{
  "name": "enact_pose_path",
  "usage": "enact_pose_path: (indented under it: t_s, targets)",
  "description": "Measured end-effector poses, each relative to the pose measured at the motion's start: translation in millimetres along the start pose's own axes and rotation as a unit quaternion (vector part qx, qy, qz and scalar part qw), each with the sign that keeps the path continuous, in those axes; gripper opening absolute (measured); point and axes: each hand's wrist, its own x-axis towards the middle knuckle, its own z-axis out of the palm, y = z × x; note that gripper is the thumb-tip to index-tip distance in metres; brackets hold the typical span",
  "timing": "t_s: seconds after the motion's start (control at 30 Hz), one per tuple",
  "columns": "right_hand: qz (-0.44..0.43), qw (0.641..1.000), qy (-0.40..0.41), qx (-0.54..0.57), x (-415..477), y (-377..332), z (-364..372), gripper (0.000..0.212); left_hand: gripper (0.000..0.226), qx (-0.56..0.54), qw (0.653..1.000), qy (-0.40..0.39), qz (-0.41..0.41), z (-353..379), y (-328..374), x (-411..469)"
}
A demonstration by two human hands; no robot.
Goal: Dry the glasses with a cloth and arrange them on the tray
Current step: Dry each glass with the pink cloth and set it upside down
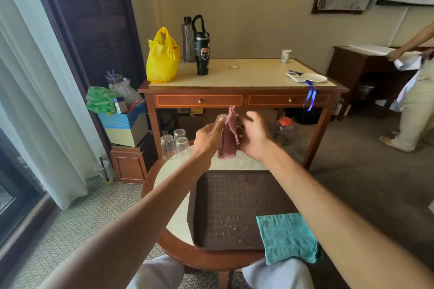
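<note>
My left hand [209,137] grips a clear glass [219,122] held up over the far side of the round table. A dusty-pink cloth [229,135] hangs over the glass between both hands. My right hand [254,137] presses against the cloth from the right, with its upper fingers spread. Three clear glasses [175,144] stand upside down at the table's far left edge. Two more glasses [238,163] sit low behind the tray, partly hidden by the cloth. The brown tray [202,206] lies in front of me, dotted with water drops and holding no glasses.
A teal cloth [287,236] lies over the tray's near right corner. Behind the round table [169,178] stands a wooden desk [242,98] with a yellow bag, bottles, cup and plate. A plastic jar [284,131] sits under it. Another person [413,101] stands at right.
</note>
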Motion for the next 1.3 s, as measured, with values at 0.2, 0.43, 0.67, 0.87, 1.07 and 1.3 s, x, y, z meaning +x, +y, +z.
enact_pose_path:
  t_s: [0.2,0.43,0.67,0.87,1.07,1.3]
  targets:
    - [-0.122,0.934,0.073,-0.326,-5.1,30.5,9.1,0.042,0.036,-0.176,0.98,-0.032,-0.087,-7.2,-3.0,1.3]
    - [-0.272,0.905,0.081,-0.318,-8.8,38.2,20.4,0.036,0.035,-0.183,0.981,-0.031,-0.063,-5.9,10.8,-12.1]
    - [-0.192,0.963,0.072,-0.176,-4.6,10.9,41.1,0.058,0.051,-0.105,0.994,-0.012,0.039,-4.4,15.4,-22.8]
    - [-0.166,0.956,0.051,-0.234,-7.6,31.4,41.7,0.067,0.053,-0.135,0.989,0.041,0.044,-12.6,25.1,-17.6]
    - [-0.227,0.92,0.012,-0.319,-9.1,45.9,42.3,0.046,0.026,-0.166,0.985,0.029,0.025,-19.8,26.4,-18.0]
    - [-0.197,0.959,0.046,-0.197,-14.9,-0.4,43.9,0.058,0.037,-0.156,0.987,-0.018,0.047,0.5,34.9,-27.1]
